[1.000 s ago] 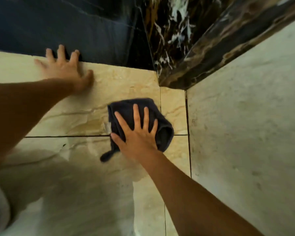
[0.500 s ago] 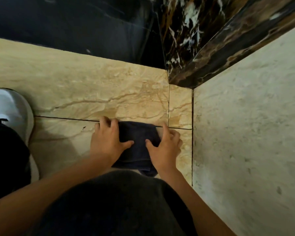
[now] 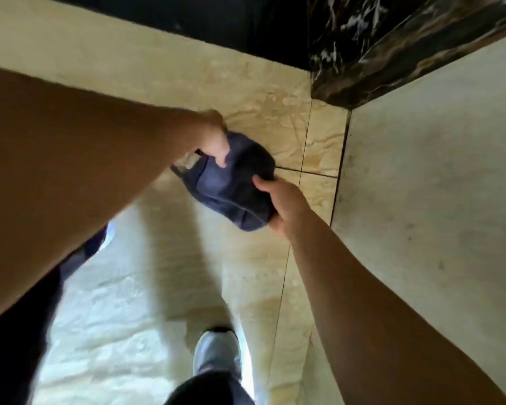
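Note:
A dark blue cloth (image 3: 231, 185), folded into a thick pad, hangs above the beige marble floor (image 3: 260, 118). My left hand (image 3: 214, 141) grips its upper left edge, thumb pressed into the fabric. My right hand (image 3: 284, 203) grips its lower right edge, fingers curled under it. A small pale tag shows at the cloth's left corner. The cloth is lifted off the floor between both hands.
A pale wall (image 3: 435, 185) rises on the right. A dark marble skirting (image 3: 377, 54) and a black panel (image 3: 216, 19) run along the back. My grey shoe (image 3: 216, 355) stands on the glossy floor below, and another shoe (image 3: 100, 241) shows at the left.
The cloth was pressed flat on the floor under my hands; both hands now grip it and have lifted it. The view has risen away from the floor.

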A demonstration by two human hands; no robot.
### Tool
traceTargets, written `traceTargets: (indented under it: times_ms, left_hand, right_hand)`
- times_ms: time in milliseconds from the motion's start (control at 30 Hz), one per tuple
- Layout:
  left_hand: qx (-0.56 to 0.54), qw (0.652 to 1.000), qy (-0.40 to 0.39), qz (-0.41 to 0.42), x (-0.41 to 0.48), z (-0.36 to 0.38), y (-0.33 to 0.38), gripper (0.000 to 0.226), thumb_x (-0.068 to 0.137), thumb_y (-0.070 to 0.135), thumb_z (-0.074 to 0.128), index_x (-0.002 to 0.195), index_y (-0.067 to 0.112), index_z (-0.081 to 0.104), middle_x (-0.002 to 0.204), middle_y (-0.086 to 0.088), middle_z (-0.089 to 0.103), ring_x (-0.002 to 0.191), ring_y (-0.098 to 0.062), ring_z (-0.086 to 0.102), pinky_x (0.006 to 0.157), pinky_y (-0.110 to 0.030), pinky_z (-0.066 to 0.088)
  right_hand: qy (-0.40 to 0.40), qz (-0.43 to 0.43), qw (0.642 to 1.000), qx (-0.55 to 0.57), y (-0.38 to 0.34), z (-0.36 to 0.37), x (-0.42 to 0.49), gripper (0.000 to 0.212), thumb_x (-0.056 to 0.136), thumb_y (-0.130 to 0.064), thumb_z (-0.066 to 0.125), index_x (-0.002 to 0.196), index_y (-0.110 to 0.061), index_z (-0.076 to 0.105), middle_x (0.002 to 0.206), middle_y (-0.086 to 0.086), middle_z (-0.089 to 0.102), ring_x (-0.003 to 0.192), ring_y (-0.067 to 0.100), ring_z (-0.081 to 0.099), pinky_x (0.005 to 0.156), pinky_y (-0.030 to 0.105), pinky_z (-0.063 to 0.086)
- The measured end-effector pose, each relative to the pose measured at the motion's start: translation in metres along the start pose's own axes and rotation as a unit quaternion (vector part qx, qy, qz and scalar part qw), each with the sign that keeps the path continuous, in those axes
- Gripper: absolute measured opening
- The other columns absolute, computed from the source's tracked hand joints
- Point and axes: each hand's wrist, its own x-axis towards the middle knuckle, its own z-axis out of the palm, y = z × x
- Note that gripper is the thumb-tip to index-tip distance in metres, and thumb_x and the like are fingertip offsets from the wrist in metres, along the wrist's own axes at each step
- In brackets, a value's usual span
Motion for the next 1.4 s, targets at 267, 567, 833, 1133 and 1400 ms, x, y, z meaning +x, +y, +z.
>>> traceTargets:
  times_ms: [267,567,833,1133,1400]
  left_hand:
    - [-0.554,0.832,0.009,-0.027,-0.245,-0.006,-0.072,0.041,0.08,0.007,0.078,0.12,0.005,0.07,0.119,-0.013,0.073,0.114,-0.027,0.068,0.098,-0.043,0.055]
    - [-0.553,0.829,0.062,0.064,-0.644,-0.038,-0.015,0.03,0.105,0.023,0.048,0.133,0.02,0.058,0.11,0.0,0.066,0.096,-0.021,0.065,0.074,-0.04,0.058]
    - [-0.516,0.816,0.112,0.236,-0.87,-0.06,-0.049,0.019,0.092,0.016,0.068,0.11,0.01,0.069,0.092,-0.001,0.077,0.076,-0.015,0.073,0.066,-0.027,0.055]
    - [-0.409,0.855,-0.075,0.308,-1.067,0.031,-0.122,0.04,0.088,0.001,0.067,0.128,0.007,0.064,0.124,-0.02,0.071,0.114,-0.034,0.068,0.101,-0.05,0.05]
    - [-0.287,0.879,-0.082,0.371,-1.19,0.196,-0.124,0.018,0.091,0.001,0.065,0.106,0.012,0.067,0.104,-0.007,0.076,0.093,-0.021,0.074,0.08,-0.031,0.059]
  right_hand:
    - [-0.107,-0.007,0.994,-0.003,-0.02,0.023,-0.226,0.042,0.102,-0.011,0.05,0.14,0.005,0.046,0.131,0.028,0.059,0.109,0.042,0.065,0.087,0.049,0.056]
    - [-0.084,-0.078,0.991,-0.072,-0.069,0.011,-0.624,0.028,0.098,-0.016,0.058,0.125,-0.007,0.062,0.124,0.019,0.069,0.113,0.033,0.067,0.086,0.041,0.054]
    - [0.025,-0.295,0.955,0.001,0.003,0.071,-0.88,0.014,0.095,-0.006,0.062,0.088,-0.018,0.062,0.08,0.004,0.066,0.076,0.017,0.062,0.067,0.026,0.051]
    - [0.072,-0.358,0.899,0.24,0.221,0.122,-1.085,0.01,0.096,-0.006,0.059,0.103,-0.01,0.064,0.096,0.016,0.064,0.091,0.026,0.06,0.081,0.04,0.048]
    - [0.176,-0.39,0.843,0.326,0.443,0.113,-1.203,0.015,0.097,-0.007,0.058,0.096,-0.017,0.07,0.082,0.003,0.074,0.078,0.017,0.069,0.071,0.03,0.055]
